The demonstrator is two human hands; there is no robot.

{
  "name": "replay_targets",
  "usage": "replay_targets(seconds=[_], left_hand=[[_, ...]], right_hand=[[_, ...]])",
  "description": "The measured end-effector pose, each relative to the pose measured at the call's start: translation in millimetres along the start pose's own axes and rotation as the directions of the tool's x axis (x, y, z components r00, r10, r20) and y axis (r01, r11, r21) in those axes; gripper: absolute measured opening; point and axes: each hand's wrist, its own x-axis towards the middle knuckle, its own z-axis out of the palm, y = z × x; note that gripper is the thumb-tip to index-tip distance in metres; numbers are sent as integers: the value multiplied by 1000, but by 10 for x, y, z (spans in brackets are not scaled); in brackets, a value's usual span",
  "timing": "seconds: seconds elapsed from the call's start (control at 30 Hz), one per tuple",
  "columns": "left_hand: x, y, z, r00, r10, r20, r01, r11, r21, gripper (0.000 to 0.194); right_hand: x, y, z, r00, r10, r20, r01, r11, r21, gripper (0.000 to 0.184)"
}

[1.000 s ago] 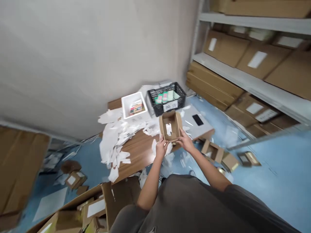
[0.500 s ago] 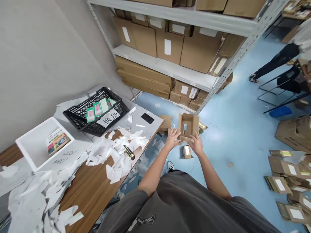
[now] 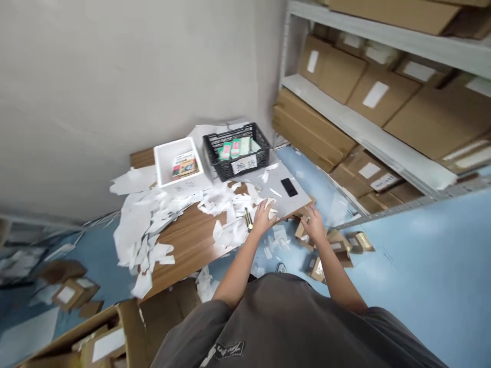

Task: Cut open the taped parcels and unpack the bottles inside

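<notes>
Utility knife [image 3: 248, 219], yellow and black, slim, lying on the wooden table [image 3: 192, 240] near its front edge, among white paper scraps [image 3: 153, 225]. Left hand [image 3: 264, 215] just beside the knife, fingers spread, palm down on the scraps, gripping nothing. Right hand [image 3: 314, 225] off the table edge, fingers loose and apart, holding nothing, above small cardboard boxes [image 3: 337, 245] scattered on the blue floor [image 3: 422, 255]. Scraps crowding the knife on all sides. Further back on the table: black phone [image 3: 289, 187] on a grey sheet, black crate [image 3: 236, 151] with green packs, white tray [image 3: 178, 163]. Shelving [image 3: 364, 128] with cartons to the right.
</notes>
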Motion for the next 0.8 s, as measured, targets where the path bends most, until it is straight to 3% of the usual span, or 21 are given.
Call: replay_targets(seconds=[0.13, 0.23, 0.33, 0.43, 0.5, 0.6, 0.7, 0.8], left_hand=[[-237, -685, -653, 981, -140, -136, 145, 989, 25, 72], [-434, -1115, -1035, 955, -208, -210, 219, 975, 30, 72], [-587, -1446, -1279, 929, -270, -254, 287, 957, 34, 71], [-636, -1636, -1360, 914, -309, -263, 328, 944, 31, 70], [-585, -1669, -1321, 913, -317, -257, 336, 941, 35, 69], [-360, -1576, -1122, 925, -304, -229, 323, 945, 52, 68], [30, -1349, -756, 947, -271, -173, 286, 956, 70, 69], [530, -1064, -242, 962, -247, -114, 257, 963, 78, 69]], right_hand=[[414, -744, 470, 988, -141, 61, 137, 989, 61, 57], [599, -1254, 809, 965, -239, 110, 230, 969, 95, 57], [720, -1645, 1072, 939, -310, 147, 296, 949, 113, 56], [837, -1833, 1224, 925, -336, 177, 319, 940, 116, 55], [931, -1812, 1260, 924, -328, 197, 312, 944, 107, 56], [1097, -1543, 1228, 934, -281, 220, 272, 960, 72, 59], [1287, -1020, 1140, 945, -231, 230, 225, 973, 53, 62], [1504, -338, 1088, 957, -171, 236, 165, 985, 46, 63]])
